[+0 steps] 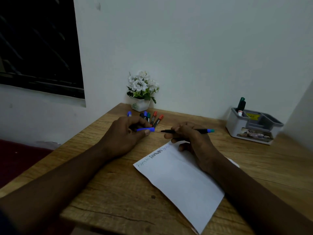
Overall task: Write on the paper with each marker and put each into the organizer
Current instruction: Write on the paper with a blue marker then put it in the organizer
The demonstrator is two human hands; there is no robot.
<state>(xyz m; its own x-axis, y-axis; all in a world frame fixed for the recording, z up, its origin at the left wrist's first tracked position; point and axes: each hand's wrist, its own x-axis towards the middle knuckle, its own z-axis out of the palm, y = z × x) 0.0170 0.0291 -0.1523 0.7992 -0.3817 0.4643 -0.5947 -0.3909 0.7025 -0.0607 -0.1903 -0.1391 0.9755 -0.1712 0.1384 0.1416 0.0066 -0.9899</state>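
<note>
My right hand (pixel 191 141) grips a thin black marker (pixel 202 131) with a blue end, uncapped, its tip pointing left above the top of the white paper (pixel 179 180). Its blue cap (pixel 145 129) is pinched in my left hand (pixel 123 134), a short gap from the tip. Words are written along the paper's top edge. Several capped markers (pixel 153 117) lie in a loose row behind my left hand. The grey organizer (pixel 254 124) stands at the back right with a green-capped marker (pixel 241 104) upright in it.
A white pot of white flowers (pixel 142 92) stands at the back of the wooden table (pixel 118 192) against the wall. A dark window is on the left. The table's left edge drops to a dark red surface.
</note>
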